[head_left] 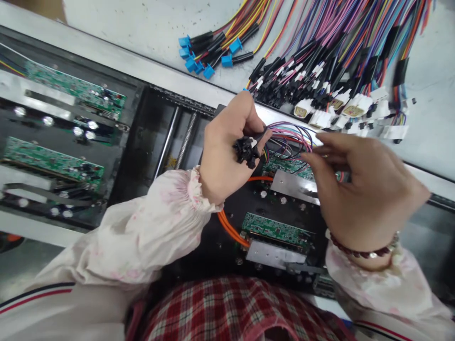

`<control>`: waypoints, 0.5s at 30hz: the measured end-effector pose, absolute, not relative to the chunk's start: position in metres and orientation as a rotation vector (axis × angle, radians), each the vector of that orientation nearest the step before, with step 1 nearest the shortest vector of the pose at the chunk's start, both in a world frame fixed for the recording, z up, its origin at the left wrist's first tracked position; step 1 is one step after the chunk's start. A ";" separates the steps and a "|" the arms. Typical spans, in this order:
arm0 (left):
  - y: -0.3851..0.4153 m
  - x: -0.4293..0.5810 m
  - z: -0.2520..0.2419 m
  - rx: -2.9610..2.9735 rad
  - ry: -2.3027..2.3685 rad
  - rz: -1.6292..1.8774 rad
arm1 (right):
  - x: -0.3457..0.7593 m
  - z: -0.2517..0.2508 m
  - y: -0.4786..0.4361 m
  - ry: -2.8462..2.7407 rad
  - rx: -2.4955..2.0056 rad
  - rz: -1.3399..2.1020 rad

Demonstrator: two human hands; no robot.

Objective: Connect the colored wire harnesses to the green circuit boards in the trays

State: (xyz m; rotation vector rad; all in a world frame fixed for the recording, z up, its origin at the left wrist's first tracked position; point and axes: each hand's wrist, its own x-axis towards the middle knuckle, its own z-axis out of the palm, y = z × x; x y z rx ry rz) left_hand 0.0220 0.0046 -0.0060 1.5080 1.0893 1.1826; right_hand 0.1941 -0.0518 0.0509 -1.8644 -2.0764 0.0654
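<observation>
My left hand (pixel 223 147) is closed around a wire harness, whose small black connectors (pixel 247 151) stick out from the fist. From that grip, thin purple, pink, blue and black wires (pixel 289 135) loop across to the right. My right hand (pixel 359 184) pinches the far side of these wires between thumb and fingers. Below both hands lies a green circuit board (pixel 291 166) with a silver metal plate (pixel 295 187) along its front. Nearer to me is a second green circuit board (pixel 277 229). Orange cables (pixel 231 229) curve beside the boards, partly behind my left hand and sleeve.
Along the back ledge lie bundled wires with blue connectors (pixel 208 71) and a dense row with white connectors (pixel 355 105). More circuit boards (pixel 53 163) sit in the fixture at left. A metal rod (pixel 167 142) and a threaded screw (pixel 186 141) run between the board groups.
</observation>
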 end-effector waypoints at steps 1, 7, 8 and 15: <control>0.004 0.020 -0.004 1.517 1.095 1.162 | 0.189 0.052 -0.044 -2.137 -1.836 0.034; -0.023 -0.007 0.022 1.989 1.333 0.791 | 0.165 0.028 -0.004 -2.448 -1.739 0.028; -0.033 -0.012 0.024 2.085 1.333 0.708 | 0.163 0.023 -0.002 -2.456 -1.748 0.008; -0.039 -0.028 0.036 2.428 1.347 0.444 | 0.166 0.024 -0.003 -2.307 -1.730 0.111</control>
